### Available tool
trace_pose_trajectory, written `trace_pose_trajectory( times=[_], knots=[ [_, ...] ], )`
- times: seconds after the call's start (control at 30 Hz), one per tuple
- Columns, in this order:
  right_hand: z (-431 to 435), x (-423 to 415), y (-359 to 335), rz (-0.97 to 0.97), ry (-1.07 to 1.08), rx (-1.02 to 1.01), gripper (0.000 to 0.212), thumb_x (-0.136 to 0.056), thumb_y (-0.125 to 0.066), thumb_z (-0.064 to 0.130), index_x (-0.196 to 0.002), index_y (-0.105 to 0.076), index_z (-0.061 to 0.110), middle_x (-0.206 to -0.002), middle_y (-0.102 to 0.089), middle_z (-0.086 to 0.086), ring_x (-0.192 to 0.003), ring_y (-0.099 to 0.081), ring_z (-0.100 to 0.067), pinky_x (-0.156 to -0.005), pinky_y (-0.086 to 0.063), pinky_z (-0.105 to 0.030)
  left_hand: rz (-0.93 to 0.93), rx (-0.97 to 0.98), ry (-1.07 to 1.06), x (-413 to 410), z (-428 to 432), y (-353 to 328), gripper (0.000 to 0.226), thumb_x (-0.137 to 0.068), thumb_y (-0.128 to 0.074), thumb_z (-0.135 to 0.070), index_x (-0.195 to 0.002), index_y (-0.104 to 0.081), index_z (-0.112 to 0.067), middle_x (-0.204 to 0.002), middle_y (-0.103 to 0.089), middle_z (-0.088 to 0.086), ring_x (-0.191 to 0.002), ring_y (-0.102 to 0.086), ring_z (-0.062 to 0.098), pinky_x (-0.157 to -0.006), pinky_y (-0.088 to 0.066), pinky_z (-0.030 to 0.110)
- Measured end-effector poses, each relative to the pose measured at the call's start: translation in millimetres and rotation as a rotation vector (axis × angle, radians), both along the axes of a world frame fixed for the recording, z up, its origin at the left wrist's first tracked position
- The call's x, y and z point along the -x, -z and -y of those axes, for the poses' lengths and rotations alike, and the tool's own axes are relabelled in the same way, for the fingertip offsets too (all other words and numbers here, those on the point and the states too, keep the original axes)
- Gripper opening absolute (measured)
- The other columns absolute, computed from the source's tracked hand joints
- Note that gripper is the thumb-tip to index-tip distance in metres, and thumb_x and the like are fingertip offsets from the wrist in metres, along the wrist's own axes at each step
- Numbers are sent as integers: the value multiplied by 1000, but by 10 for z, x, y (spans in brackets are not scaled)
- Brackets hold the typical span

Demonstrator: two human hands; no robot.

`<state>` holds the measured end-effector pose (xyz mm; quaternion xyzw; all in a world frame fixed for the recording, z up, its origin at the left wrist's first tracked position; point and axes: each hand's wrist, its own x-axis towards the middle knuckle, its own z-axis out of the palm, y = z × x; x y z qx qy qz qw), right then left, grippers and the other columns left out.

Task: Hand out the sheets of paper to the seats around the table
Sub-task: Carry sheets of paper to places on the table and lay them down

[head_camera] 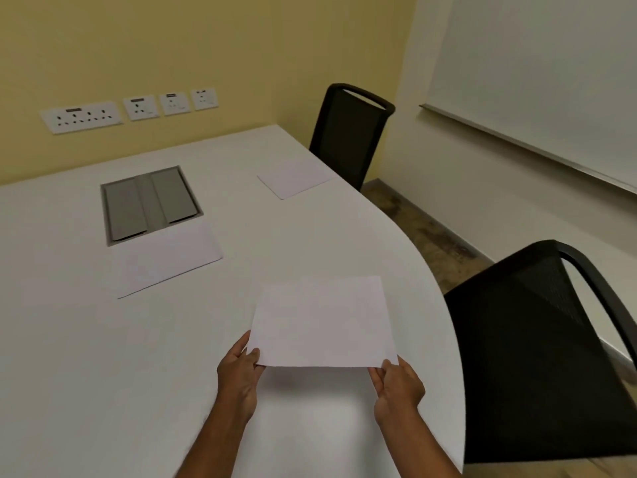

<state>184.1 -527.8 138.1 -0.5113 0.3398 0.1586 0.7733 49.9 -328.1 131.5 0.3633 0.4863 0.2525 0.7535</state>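
I hold a white sheet of paper (322,322) just above the white table (69,339), near its curved right edge. My left hand (239,372) pinches the sheet's near left corner and my right hand (398,382) pinches its near right corner. The sheet hangs in front of the near black chair (537,357). A second sheet (294,179) lies flat on the table before the far black chair (348,132). A stack of white sheets (169,258) rests mid-table, just below the grey cable hatch.
A grey metal cable hatch (150,203) is set into the table's middle. Wall sockets (82,117) line the yellow wall behind. A whiteboard (537,81) hangs on the right wall, with a strip of floor between it and the chairs.
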Motion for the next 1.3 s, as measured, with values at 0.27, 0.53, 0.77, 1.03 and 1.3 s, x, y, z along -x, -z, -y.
trace_pose_trajectory(
  times=[0.27,0.53,0.77,1.03,1.3],
  knots=[
    [636,-442,350,4,48,90,36,-89,-56,-14,-121,-64,1,-109,-70,-18,-92,-70,-31,-83,-58,-38,-105,-7,79,-531,589,277,49,-94,-53,10,-140,-54,-10,-127,-62,10,-95,-66,18,-92,-50,35],
    [939,-698,679,24,66,230,38,-90,-55,-14,-122,-64,5,-95,-70,-10,-89,-71,-30,-70,-59,-32,-233,-121,139,-904,881,574,50,-90,-59,10,-135,-59,-12,-126,-65,14,-110,-65,27,-88,-54,36],
    [1014,-799,936,103,-51,426,34,-90,-59,-9,-122,-63,2,-86,-67,-9,-79,-70,-28,-70,-59,-36,-380,-318,164,-1027,993,769,48,-86,-64,7,-130,-62,-11,-132,-63,13,-127,-56,22,-97,-51,36],
    [1042,-775,1010,282,-317,842,44,-91,-66,7,-134,-56,7,-67,-61,1,-63,-61,-16,-57,-49,-28,-486,-621,267,-1044,1072,933,48,-85,-66,7,-131,-60,-6,-132,-64,15,-122,-60,29,-100,-47,35],
    [1082,-754,1070,332,-555,1124,51,-91,-68,15,-140,-51,10,-54,-47,10,-49,-46,-5,-44,-34,-19,-533,-828,391,-1035,1117,995,49,-86,-61,10,-133,-57,-3,-135,-60,12,-126,-55,28,-111,-40,39]
  ],
)
